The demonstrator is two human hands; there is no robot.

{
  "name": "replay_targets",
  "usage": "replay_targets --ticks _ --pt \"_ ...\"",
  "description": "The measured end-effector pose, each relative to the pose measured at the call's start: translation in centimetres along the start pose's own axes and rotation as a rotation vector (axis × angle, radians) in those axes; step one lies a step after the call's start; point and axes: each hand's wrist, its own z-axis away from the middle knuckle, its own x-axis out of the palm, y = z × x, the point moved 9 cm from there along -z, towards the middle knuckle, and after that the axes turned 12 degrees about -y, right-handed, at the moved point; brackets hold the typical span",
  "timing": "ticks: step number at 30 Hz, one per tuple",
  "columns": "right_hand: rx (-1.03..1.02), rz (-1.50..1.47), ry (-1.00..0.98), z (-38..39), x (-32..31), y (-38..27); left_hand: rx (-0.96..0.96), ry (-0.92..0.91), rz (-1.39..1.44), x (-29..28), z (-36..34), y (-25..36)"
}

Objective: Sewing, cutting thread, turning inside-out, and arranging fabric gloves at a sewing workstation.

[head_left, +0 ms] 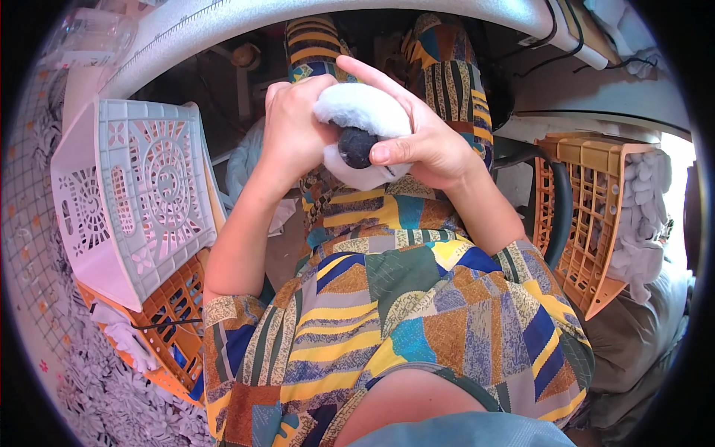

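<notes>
Above my lap, both hands hold a white fluffy plush piece [365, 108]. A black fuzzy ball [357, 147] shows in the gap between its upper and lower white parts. My left hand [293, 123] is closed on the piece's left side, and its fingertips are hidden behind the plush. From the right, my right hand [436, 145] grips the piece. Its thumb presses at the right of the black ball, while one finger stretches along the upper back edge.
At the left a white plastic basket [160, 194] stands on an orange crate [175, 324], beside a heap of grey-white pieces [126, 398]. Another orange crate [577, 208] at the right holds pale soft pieces [640, 208]. A white table edge [246, 26] curves across the top; black cables [555, 48] hang there.
</notes>
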Motion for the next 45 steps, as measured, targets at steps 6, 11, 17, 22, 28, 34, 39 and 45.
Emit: replay_targets --ticks 6,11,17,22,28,34,39,45 --pt "-0.231 1.126 0.639 1.1 -5.1 -6.2 0.243 0.236 -0.422 0.2 2.4 8.1" --pt "-0.667 1.821 0.523 2.3 1.7 -8.7 0.291 0.371 -0.561 -0.2 3.1 9.1" --pt "-0.846 1.782 0.232 2.4 4.4 -7.2 0.289 0.413 -0.525 -0.7 3.5 9.5" --pt "-0.769 1.643 0.368 1.8 2.7 -8.0 0.33 0.341 -0.417 1.3 4.4 10.2" --pt "-0.641 1.478 0.38 1.5 0.8 -8.0 0.313 0.349 -0.387 0.6 3.9 9.4" --pt "-0.172 0.199 -0.004 -0.3 -0.4 -1.7 0.095 0.45 -0.231 -3.7 1.1 4.1" --pt "-0.089 -0.12 -0.2 -0.8 1.9 0.3 -0.051 0.08 0.207 -1.0 -0.1 0.1" --pt "-0.065 -0.078 -0.176 -1.0 1.4 0.3 -0.124 0.062 0.331 -0.5 0.2 -0.7"
